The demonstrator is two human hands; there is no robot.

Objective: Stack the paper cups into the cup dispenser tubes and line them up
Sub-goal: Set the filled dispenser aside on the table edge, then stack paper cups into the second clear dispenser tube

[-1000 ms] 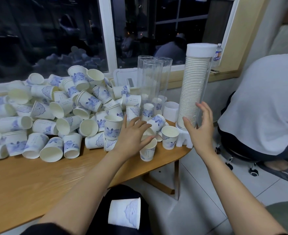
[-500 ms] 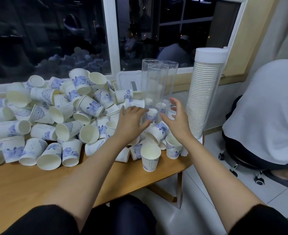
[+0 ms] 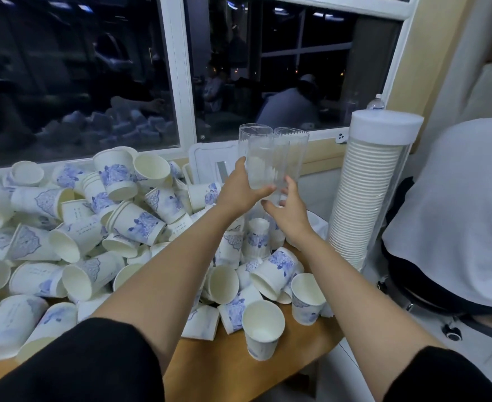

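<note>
Plainly, 1 clear empty tube is gripped by the curled left hand and touched by the spread right hand above the paper cups, so the neighbouring tubes just behind could be toppled if it is lifted crookedly.

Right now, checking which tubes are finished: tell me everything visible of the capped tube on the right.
The capped tube is a clear plastic cylinder with a white round cap, standing upright at the table's right end. It is filled almost top to bottom with nested white paper cups. Neither the left hand nor the right hand touches it.
</note>
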